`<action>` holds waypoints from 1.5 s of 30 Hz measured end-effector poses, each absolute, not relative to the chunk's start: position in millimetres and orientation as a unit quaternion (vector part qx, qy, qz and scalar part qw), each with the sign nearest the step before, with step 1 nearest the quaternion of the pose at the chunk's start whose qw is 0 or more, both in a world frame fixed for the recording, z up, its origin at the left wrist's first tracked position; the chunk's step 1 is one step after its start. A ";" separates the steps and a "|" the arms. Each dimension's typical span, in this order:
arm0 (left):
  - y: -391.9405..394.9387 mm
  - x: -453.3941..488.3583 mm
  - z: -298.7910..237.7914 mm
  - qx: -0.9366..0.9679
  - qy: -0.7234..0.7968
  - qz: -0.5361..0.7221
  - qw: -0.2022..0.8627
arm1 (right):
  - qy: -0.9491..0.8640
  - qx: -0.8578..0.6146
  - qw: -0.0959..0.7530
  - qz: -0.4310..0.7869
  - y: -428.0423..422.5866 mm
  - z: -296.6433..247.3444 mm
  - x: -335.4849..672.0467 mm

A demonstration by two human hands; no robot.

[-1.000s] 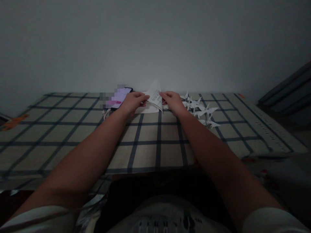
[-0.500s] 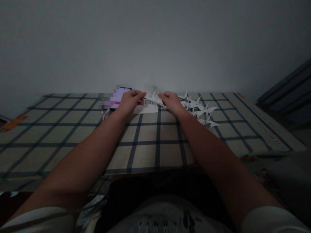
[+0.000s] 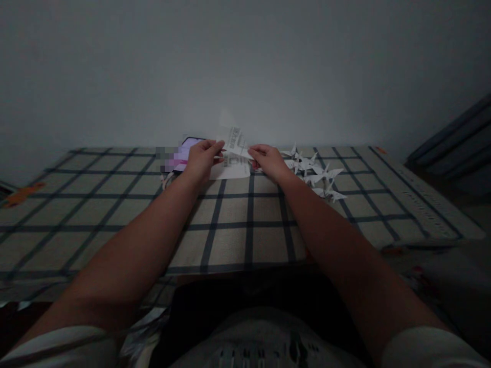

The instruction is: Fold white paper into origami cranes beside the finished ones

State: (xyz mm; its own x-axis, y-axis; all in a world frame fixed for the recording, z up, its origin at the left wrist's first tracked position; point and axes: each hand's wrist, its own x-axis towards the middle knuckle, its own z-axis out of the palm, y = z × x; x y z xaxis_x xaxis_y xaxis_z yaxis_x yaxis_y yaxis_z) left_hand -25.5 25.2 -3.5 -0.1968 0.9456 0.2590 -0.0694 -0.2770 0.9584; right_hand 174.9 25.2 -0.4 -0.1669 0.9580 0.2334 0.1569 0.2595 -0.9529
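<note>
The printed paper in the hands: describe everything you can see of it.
The printed paper is white and thin-looking, with dark print too small to read. It seems folded and is held tilted, pinched by the left grip and the right grip, over another white sheet on the checked cloth; whether they touch is unclear.

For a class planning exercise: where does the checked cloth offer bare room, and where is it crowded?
Bare: the checked cloth between the orange patch and the left forearm; between it and the right forearm; between the paper cranes and the lettering. Crowded: the back middle, where phone, left hand, right hand, printed paper, white sheet and cranes cluster.
</note>
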 end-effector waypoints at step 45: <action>6.0 -12.2 -4.4 0.557 0.463 0.561 0.402 | -0.721 -0.375 0.448 0.372 16.6 1.8 174.0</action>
